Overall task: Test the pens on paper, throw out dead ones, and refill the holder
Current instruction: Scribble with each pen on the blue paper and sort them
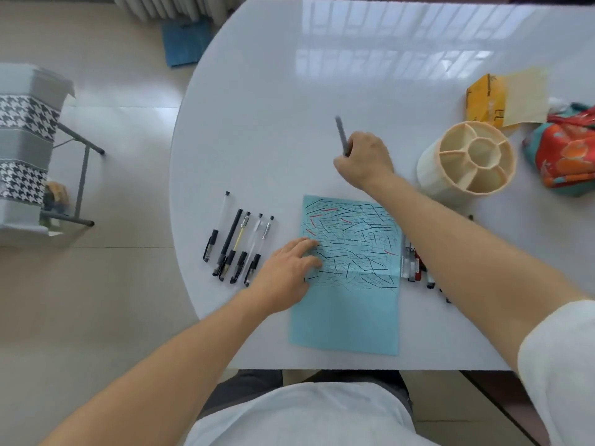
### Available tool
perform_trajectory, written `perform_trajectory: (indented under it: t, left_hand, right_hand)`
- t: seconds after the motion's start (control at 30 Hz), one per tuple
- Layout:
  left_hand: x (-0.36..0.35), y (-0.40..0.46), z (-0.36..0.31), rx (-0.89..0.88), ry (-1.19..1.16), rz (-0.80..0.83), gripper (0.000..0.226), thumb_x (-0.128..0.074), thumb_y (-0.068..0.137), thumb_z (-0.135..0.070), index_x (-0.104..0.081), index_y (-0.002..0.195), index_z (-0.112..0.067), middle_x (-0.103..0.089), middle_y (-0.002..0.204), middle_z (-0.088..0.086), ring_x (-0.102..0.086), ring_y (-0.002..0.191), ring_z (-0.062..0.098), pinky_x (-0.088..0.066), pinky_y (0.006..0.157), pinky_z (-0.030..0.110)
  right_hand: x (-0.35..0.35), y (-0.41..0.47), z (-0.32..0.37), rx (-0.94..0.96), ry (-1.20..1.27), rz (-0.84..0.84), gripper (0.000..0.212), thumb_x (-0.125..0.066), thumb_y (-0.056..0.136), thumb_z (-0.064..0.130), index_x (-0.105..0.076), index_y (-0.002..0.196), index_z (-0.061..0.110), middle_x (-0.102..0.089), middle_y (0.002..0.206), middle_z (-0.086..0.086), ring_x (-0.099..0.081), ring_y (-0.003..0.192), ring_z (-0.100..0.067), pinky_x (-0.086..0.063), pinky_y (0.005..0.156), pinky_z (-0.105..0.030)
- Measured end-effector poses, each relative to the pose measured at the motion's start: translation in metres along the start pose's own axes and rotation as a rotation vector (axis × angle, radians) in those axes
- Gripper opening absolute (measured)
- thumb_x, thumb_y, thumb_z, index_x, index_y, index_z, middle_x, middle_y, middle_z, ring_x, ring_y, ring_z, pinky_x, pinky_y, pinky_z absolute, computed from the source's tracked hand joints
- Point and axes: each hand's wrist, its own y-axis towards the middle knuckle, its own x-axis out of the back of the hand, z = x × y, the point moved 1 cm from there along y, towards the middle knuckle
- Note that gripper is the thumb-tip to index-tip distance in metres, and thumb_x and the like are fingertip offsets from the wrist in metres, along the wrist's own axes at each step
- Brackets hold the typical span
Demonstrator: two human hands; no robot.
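Observation:
A light blue paper (pixel 347 304) covered with black and red test strokes lies near the front of the white table (pixel 289 107). My left hand (pixel 286 272) rests flat on the paper's left edge, fingers spread. My right hand (pixel 365 159) hovers beyond the paper's top edge, closed around a grey pen (pixel 341 132) that points up and away. The cream pen holder (pixel 467 164), round with divided compartments, stands right of that hand, with nothing visible in its compartments. Several pens (pixel 238 246) lie in a row left of the paper. More pens (pixel 415 265) lie right of the paper, partly hidden by my right forearm.
A yellow packet (pixel 486 98) with a cream sheet and a red-orange patterned pouch (pixel 566 152) sit at the table's right. A chair with houndstooth fabric (pixel 25 140) stands on the floor to the left. A blue mat (pixel 186 43) lies on the floor at the far side.

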Motion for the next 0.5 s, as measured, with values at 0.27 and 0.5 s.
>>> perform_trajectory:
  t: [0.27, 0.5]
  left_hand:
    - [0.016, 0.004, -0.028, 0.103, -0.299, -0.080, 0.036, -0.063, 0.094, -0.034, -0.056, 0.129, -0.031, -0.053, 0.135, -0.011, -0.047, 0.125, 0.006, -0.035, 0.102, 0.020]
    - [0.023, 0.008, -0.048, 0.096, -0.435, 0.350, 0.017, -0.053, 0.096, -0.042, -0.066, 0.091, -0.033, -0.071, 0.080, -0.014, -0.067, 0.069, 0.001, -0.058, 0.075, 0.038]
  right_hand:
    - [-0.019, -0.184, -0.055, -0.411, 1.003, 0.071, 0.005, -0.062, 0.093, 0.001, -0.064, 0.089, 0.003, -0.072, 0.081, -0.022, -0.074, 0.070, -0.031, -0.062, 0.064, -0.036]
    - [-0.036, -0.262, -0.049, -0.463, 1.345, 0.072, 0.015, -0.059, 0.101, 0.009, -0.069, 0.091, 0.006, -0.075, 0.092, -0.024, -0.075, 0.088, -0.033, -0.062, 0.082, -0.042]
